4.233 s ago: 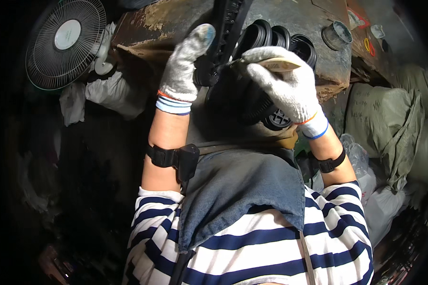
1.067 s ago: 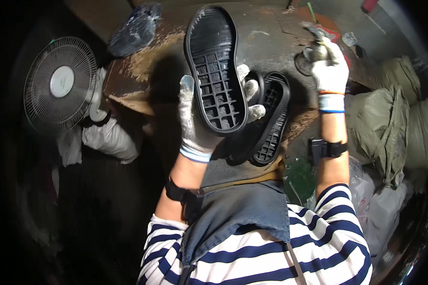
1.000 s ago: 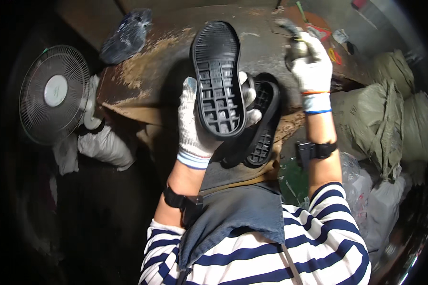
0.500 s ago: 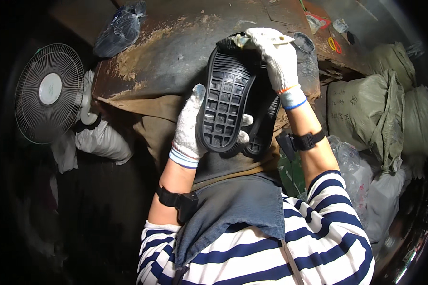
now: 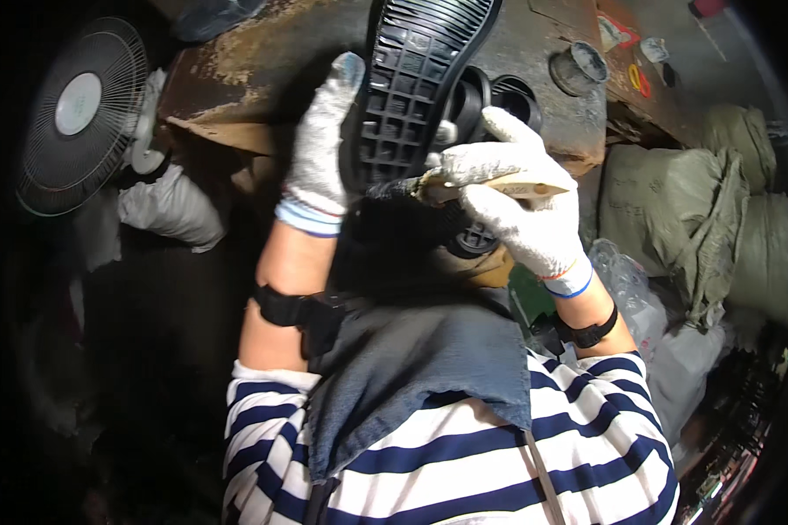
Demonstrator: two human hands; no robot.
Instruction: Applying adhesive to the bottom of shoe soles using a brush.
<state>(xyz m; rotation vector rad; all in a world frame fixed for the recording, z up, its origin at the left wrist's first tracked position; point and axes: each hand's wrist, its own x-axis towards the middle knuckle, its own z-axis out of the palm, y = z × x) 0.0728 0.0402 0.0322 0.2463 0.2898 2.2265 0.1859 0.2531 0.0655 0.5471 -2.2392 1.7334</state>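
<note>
My left hand point(image 5: 317, 140), in a white glove, grips a black slipper point(image 5: 403, 101) by its sides, with the gridded underside of its sole turned toward me. Glove fingertips show past the right edge of the sole. In my white-gloved right hand point(image 5: 547, 223) is a brush point(image 5: 518, 186) with a pale handle. Its dark bristles point left, at the near heel end of the slipper; whether they touch the rim I cannot tell. Beyond my right hand are more black footwear pieces point(image 5: 515, 98), and another black sole point(image 5: 474, 241) shows below it, partly hidden.
A worn table point(image 5: 236, 92) lies ahead, with a crusted round tin point(image 5: 578, 68) and an orange-and-yellow item point(image 5: 639, 80) toward its right. A fan point(image 5: 80, 105) and a white sack point(image 5: 173, 208) are at left. Green woven sacks point(image 5: 665, 206) and clear plastic bags point(image 5: 626, 280) crowd the right.
The slipper has moved up and away from me in my left hand. My right hand has brought the brush down from the toe end to the near heel end.
</note>
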